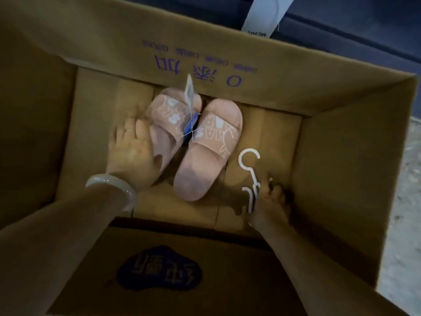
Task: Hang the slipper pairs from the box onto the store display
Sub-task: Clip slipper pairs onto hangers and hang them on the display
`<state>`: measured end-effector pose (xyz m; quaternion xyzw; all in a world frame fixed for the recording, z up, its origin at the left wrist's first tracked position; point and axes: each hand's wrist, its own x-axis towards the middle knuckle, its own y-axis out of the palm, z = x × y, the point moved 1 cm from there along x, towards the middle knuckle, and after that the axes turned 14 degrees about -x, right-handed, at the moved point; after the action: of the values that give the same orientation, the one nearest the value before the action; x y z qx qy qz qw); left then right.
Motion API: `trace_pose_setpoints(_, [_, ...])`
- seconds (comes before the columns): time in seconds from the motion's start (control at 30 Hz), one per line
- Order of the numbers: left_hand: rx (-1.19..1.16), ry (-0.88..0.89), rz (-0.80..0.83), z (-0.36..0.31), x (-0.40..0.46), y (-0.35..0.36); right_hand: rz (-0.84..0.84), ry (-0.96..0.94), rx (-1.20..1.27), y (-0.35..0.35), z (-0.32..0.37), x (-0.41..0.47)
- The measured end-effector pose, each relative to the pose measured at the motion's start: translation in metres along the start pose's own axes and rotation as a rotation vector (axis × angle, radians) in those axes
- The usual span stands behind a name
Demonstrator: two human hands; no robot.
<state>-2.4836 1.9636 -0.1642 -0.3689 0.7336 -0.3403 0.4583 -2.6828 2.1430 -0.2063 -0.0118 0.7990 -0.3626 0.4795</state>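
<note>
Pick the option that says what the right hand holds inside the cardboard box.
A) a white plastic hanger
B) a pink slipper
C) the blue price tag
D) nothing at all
A: the right hand grips the stem of a white plastic hanger near the box's right wall, while the left hand rests on the pink slipper pair.

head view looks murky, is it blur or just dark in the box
Head view: both. The cardboard box interior is dim, the right hand sits in deep shadow, the left hand fingertips smear with motion blur, and wide-angle distortion bends the box walls.
</note>
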Motion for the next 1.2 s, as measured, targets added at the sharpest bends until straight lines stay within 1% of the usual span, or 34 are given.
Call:
trace_pose_setpoints(0.07, [-0.062,0.034,-0.092,0.003,0.012,-0.002,-0.047,0.013,-0.072,0.006,0.003,0.000])
trace_pose_setpoints(0.1, [-0.056,0.050,-0.095,0.004,0.020,-0.003,-0.046,0.018,-0.071,0.006,0.004,0.001])
trace_pose_setpoints(0.13, [-0.054,0.074,-0.058,0.003,0.027,-0.006,-0.027,0.029,-0.034,0.005,0.003,0.002])
trace_pose_setpoints(0.2, [-0.045,0.159,0.126,-0.002,0.044,-0.010,0.003,0.055,0.151,0.001,0.002,0.004])
trace_pose_setpoints(0.27, [0.096,0.257,0.310,-0.009,0.058,-0.013,0.019,0.012,0.306,-0.004,0.002,0.005])
trace_pose_setpoints(0.3, [0.188,0.290,0.357,-0.012,0.064,-0.014,0.037,-0.023,0.350,-0.008,0.002,0.003])
trace_pose_setpoints(0.37, [0.323,0.301,0.363,-0.021,0.069,-0.018,0.037,-0.055,0.494,-0.012,0.000,-0.003])
trace_pose_setpoints(0.43, [0.430,0.291,0.320,-0.028,0.069,-0.023,-0.003,-0.039,0.733,-0.019,-0.002,-0.016])
trace_pose_setpoints(0.5, [0.451,0.214,0.349,-0.031,0.062,-0.026,-0.059,-0.075,0.955,-0.029,0.000,-0.034])
trace_pose_setpoints(0.53, [0.411,0.156,0.385,-0.030,0.057,-0.025,-0.076,-0.156,1.018,-0.034,0.002,-0.042])
trace_pose_setpoints(0.57, [0.347,0.104,0.418,-0.028,0.051,-0.024,-0.068,-0.257,1.027,-0.041,0.007,-0.049])
trace_pose_setpoints(0.6, [0.282,0.075,0.445,-0.025,0.045,-0.023,-0.016,-0.354,1.009,-0.047,0.014,-0.054])
trace_pose_setpoints(0.63, [0.225,0.066,0.468,-0.022,0.039,-0.023,0.075,-0.426,0.971,-0.053,0.024,-0.056])
trace_pose_setpoints(0.67, [0.177,0.068,0.487,-0.019,0.035,-0.024,0.169,-0.468,0.944,-0.058,0.035,-0.057])
trace_pose_setpoints(0.7, [0.138,0.075,0.503,-0.017,0.030,-0.025,0.228,-0.473,0.917,-0.061,0.046,-0.055])
trace_pose_setpoints(0.73, [0.105,0.083,0.511,-0.016,0.027,-0.027,0.236,-0.448,0.892,-0.061,0.056,-0.052])
trace_pose_setpoints(0.83, [0.024,0.089,0.537,-0.013,0.023,-0.030,0.161,-0.349,0.875,-0.066,0.081,-0.040])
trace_pose_setpoints(0.97, [-0.048,0.075,0.514,-0.003,0.023,-0.028,0.161,-0.234,0.995,-0.074,0.093,-0.027])
trace_pose_setpoints(1.07, [0.019,0.079,0.436,-0.001,0.018,-0.030,0.098,-0.234,1.022,-0.081,0.095,-0.025])
trace_pose_setpoints(1.13, [0.087,0.072,0.369,-0.007,0.013,-0.031,0.055,-0.270,1.013,-0.082,0.094,-0.030])
trace_pose_setpoints(1.2, [0.091,0.016,0.345,-0.017,0.008,-0.031,0.039,-0.294,0.985,-0.077,0.090,-0.038])
